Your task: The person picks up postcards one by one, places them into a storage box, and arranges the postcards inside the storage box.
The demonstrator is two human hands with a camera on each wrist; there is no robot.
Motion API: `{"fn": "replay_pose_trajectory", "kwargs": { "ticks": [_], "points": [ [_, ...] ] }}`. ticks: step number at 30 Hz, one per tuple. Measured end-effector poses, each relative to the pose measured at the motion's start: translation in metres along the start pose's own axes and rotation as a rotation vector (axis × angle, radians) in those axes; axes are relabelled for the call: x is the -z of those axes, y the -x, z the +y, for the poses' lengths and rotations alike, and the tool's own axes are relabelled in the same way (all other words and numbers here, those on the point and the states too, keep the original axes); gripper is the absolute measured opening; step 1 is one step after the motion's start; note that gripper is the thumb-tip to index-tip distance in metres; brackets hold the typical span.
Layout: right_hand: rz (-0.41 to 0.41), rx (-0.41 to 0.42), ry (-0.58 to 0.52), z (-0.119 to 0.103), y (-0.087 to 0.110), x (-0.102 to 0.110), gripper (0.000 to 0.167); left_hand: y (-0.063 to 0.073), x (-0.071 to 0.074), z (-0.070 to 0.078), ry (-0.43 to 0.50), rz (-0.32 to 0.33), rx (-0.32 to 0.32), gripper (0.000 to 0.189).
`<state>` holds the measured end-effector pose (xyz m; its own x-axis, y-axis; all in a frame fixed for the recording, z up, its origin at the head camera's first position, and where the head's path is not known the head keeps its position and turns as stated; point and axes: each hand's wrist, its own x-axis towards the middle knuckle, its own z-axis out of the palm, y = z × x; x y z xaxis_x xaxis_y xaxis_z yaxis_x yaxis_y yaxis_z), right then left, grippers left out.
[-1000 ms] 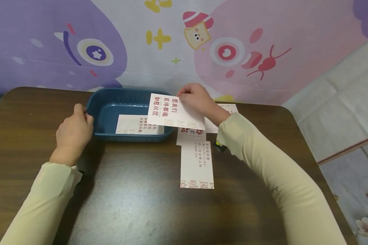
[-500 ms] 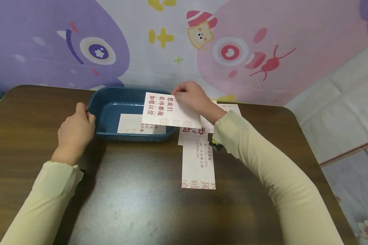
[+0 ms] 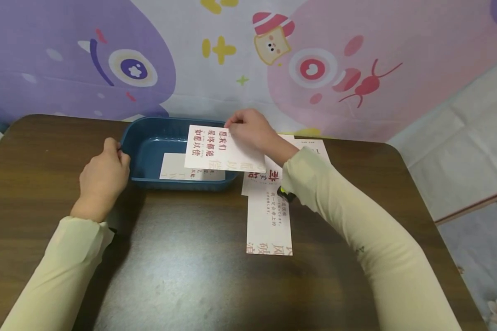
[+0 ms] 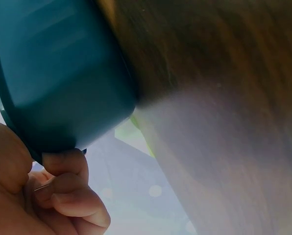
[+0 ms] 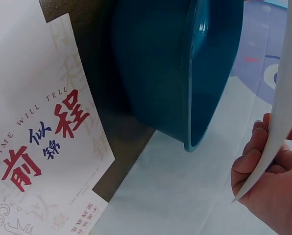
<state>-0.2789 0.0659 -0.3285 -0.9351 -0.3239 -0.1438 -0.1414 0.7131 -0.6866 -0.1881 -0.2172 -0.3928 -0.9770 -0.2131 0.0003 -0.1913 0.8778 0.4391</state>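
Several cards (image 3: 267, 230) overlap beside the tray (image 3: 182, 185)

Cartoon backdrop (image 3: 240, 59) behind brown table (image 3: 190, 266), pale tiled wall (image 3: 468, 133) at right

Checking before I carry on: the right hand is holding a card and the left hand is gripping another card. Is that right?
Not quite: the left hand grips the blue tray, as the left wrist view shows. The right hand does hold a card.

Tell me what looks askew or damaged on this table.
Nothing looks visibly damaged. The cards right of the blue dish lie unevenly bunched, the nearest card jutting out of line, so they look untidy.
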Motion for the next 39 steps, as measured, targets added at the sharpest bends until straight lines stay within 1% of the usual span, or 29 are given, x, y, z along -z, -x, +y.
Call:
{"fn": "replay_pose_trajectory", "kwargs": {
  "ticks": [7, 19, 33, 39],
  "points": [
    [0.001, -0.003, 0.001, -0.002, -0.002, -0.003, 0.024, 0.000, 0.000, -0.001, 0.001, 0.009, -0.005, 0.039],
    [-0.014, 0.042, 0.026, -0.010, -0.006, -0.010, 0.024, 0.000, -0.001, -0.003, 0.003, -0.001, 0.006, 0.039],
    [-0.027, 0.034, 0.037, -0.016, -0.010, -0.020, 0.024, -0.001, -0.001, -0.002, 0.002, 0.002, 0.010, 0.039],
    [-0.036, 0.052, 0.049, -0.018, -0.013, -0.024, 0.025, -0.002, 0.000, -0.001, 0.004, -0.002, 0.016, 0.039]
  ]
}}
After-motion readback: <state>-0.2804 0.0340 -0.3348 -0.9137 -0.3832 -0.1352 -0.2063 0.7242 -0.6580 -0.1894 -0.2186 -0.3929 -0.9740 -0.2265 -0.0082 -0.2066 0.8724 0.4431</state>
